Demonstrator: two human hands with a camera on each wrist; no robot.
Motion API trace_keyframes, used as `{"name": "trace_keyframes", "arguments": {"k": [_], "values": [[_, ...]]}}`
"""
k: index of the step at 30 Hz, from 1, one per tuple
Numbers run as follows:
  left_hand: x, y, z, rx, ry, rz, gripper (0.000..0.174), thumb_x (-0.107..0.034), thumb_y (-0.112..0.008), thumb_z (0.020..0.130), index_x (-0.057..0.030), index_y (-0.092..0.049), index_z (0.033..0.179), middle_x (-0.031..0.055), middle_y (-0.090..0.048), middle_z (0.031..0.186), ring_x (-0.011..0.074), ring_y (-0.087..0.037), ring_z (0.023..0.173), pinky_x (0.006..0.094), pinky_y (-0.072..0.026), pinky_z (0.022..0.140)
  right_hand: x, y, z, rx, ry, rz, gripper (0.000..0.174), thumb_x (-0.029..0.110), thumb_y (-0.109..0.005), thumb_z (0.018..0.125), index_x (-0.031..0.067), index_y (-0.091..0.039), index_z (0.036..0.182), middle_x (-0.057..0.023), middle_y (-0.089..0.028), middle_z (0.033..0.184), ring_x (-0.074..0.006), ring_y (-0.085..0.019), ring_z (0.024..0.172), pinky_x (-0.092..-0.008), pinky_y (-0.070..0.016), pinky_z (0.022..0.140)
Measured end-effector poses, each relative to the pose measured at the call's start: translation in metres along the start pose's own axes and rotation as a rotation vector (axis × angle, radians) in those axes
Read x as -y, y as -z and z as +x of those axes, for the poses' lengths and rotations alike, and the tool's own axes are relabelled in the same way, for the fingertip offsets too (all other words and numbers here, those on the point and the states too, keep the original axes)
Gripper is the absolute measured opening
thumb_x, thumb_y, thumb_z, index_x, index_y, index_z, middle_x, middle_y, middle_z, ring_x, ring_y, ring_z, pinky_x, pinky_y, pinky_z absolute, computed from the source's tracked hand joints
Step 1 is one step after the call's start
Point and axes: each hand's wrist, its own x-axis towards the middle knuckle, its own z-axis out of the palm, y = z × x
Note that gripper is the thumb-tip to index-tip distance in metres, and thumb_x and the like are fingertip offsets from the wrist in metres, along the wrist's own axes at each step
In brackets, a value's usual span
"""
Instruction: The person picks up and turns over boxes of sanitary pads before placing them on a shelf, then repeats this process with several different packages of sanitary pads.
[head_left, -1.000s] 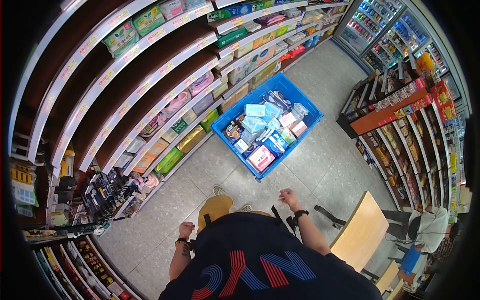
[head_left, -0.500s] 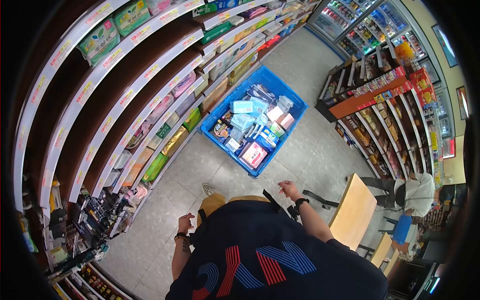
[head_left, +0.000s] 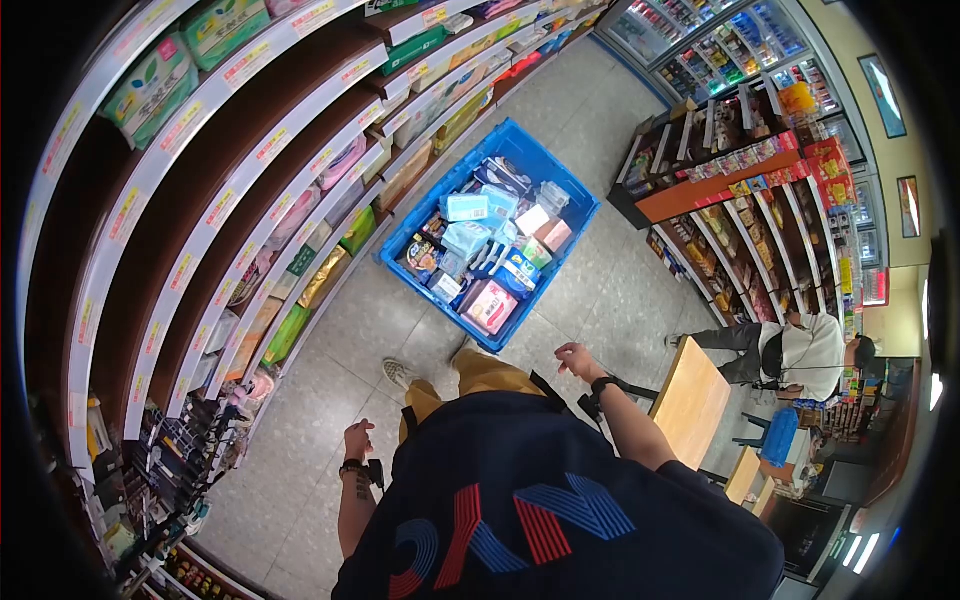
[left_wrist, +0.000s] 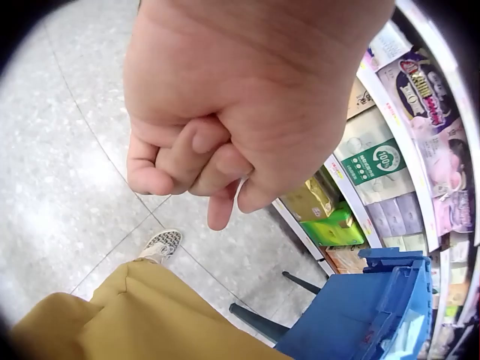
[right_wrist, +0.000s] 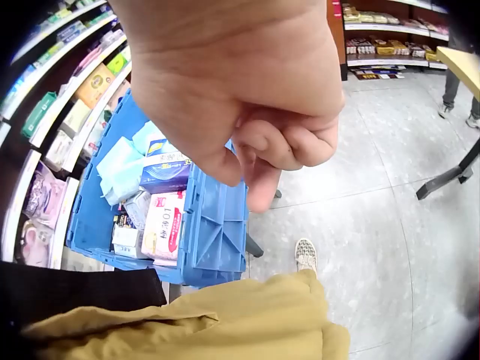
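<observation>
My left hand (head_left: 357,440) hangs at my side above the tiled floor, its fingers (left_wrist: 180,161) curled tight into the palm and holding nothing. My right hand (head_left: 578,358) is raised a little in front of me with loosely curled fingers (right_wrist: 281,146), also without anything in it. Just ahead of it stands a blue crate (head_left: 548,280) on the floor, full of several packets and boxes. The right wrist view shows the crate (right_wrist: 217,225) below the hand, and its corner (left_wrist: 352,315) shows in the left wrist view.
Curved store shelves (head_left: 200,200) with packaged goods run along my left. A wooden table (head_left: 690,400) stands at my right, and a person (head_left: 800,350) sits beyond it. More racks (head_left: 740,190) and coolers line the far right. My mustard trouser leg (head_left: 480,375) is forward.
I have stepped closer to the blue crate, which now lies nearer my feet. Both hands swing slightly with the step and still hold nothing.
</observation>
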Motion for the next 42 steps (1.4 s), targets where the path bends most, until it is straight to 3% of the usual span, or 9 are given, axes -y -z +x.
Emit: {"name": "trace_keyframes", "arguments": {"k": [2,6,10,17,20,26,35,39,42], "values": [[-0.004,-0.008,-0.004,-0.009,-0.002,0.012,0.032,-0.034,-0.056,0.094,-0.0049,-0.069,0.090,-0.0044,-0.034,0.049,0.0105,-0.036,0.038,0.0288,-0.0364,0.037,0.003,0.011,0.020,0.020,0.107,-0.066,0.027,0.020,-0.063,0.084,0.0030,-0.071,0.103,-0.0101,-0.071,0.068,-0.0170,-0.069,0.061,-0.0312,-0.0523,0.065],[-0.014,-0.028,-0.013,-0.078,0.003,0.036,0.033,-0.036,-0.057,0.092,-0.0049,-0.069,0.090,-0.0039,-0.037,0.050,0.0108,-0.039,0.040,0.0294,-0.0380,0.038,0.027,0.039,0.075,0.037,0.194,-0.144,0.024,0.016,-0.065,0.082,0.0035,-0.070,0.102,-0.0074,-0.070,0.067,-0.0148,-0.067,0.058,-0.0314,-0.0523,0.057],[-0.006,-0.058,-0.015,-0.259,-0.009,0.064,0.034,-0.038,-0.061,0.089,-0.0049,-0.069,0.090,-0.0029,-0.041,0.055,0.0101,-0.042,0.044,0.0299,-0.0390,0.040,0.083,0.078,0.143,-0.196,0.509,-0.361,0.020,0.010,-0.067,0.075,0.0019,-0.068,0.094,-0.0138,-0.069,0.069,-0.0230,-0.069,0.065,-0.0364,-0.0561,0.068],[0.021,-0.153,-0.076,-0.429,-0.102,-0.287,0.020,-0.027,-0.065,0.089,-0.0073,-0.062,0.089,-0.0006,-0.051,0.059,0.0119,-0.049,0.046,0.0296,-0.0436,0.043,0.166,0.120,0.261,-0.426,0.787,-0.590,0.053,0.012,-0.071,0.072,0.0074,-0.053,0.122,-0.0267,-0.048,0.125,-0.0454,-0.051,0.108,-0.0503,-0.0459,0.091],[0.022,-0.200,-0.114,-0.472,0.016,-0.295,0.024,-0.027,-0.063,0.091,-0.0034,-0.061,0.093,0.0031,-0.055,0.064,0.0129,-0.054,0.052,0.0284,-0.0470,0.047,0.198,0.118,0.276,-0.316,0.858,-0.732,0.070,0.016,-0.073,0.070,0.0097,-0.045,0.134,-0.0213,-0.042,0.136,-0.0429,-0.044,0.124,-0.0499,-0.0450,0.098],[0.034,-0.256,-0.166,-0.594,0.100,-0.395,0.026,-0.027,-0.064,0.089,-0.0028,-0.063,0.099,0.0052,-0.062,0.072,0.0145,-0.060,0.059,0.0282,-0.0498,0.052,0.215,0.100,0.311,-0.108,0.826,-0.713,0.095,0.008,-0.084,0.062,0.0095,-0.030,0.141,-0.0200,-0.039,0.136,-0.0456,-0.047,0.121,-0.0489,-0.0472,0.097],[-0.001,-0.264,-0.148,-0.558,-0.054,-0.355,0.022,-0.022,-0.062,0.092,-0.0018,-0.063,0.099,0.0058,-0.065,0.077,0.0139,-0.063,0.065,0.0275,-0.0512,0.059,0.236,0.119,0.302,-0.181,0.958,-0.685,0.069,0.010,-0.084,0.057,0.0092,-0.050,0.117,-0.0142,-0.059,0.115,-0.0393,-0.057,0.108,-0.0496,-0.0492,0.087],[-0.073,-0.245,-0.128,-0.485,-0.439,-0.172,0.019,-0.017,-0.069,0.090,-0.0022,-0.064,0.102,0.0030,-0.065,0.080,0.0119,-0.063,0.072,0.0273,-0.0524,0.068,0.249,0.137,0.270,-0.234,1.026,-0.618,0.063,0.018,-0.088,0.058,0.0078,-0.056,0.111,-0.0151,-0.063,0.115,-0.0347,-0.061,0.105,-0.0429,-0.0509,0.086],[-0.194,-0.264,-0.178,-0.347,-0.620,0.087,0.041,-0.023,-0.079,0.083,-0.0061,-0.063,0.116,0.0036,-0.066,0.095,0.0149,-0.064,0.093,0.0307,-0.0516,0.082,0.284,0.142,0.183,0.398,0.859,-0.235,0.065,0.030,-0.092,0.062,0.0080,-0.056,0.111,-0.0079,-0.064,0.107,-0.0214,-0.063,0.101,-0.0346,-0.0511,0.086]]}}
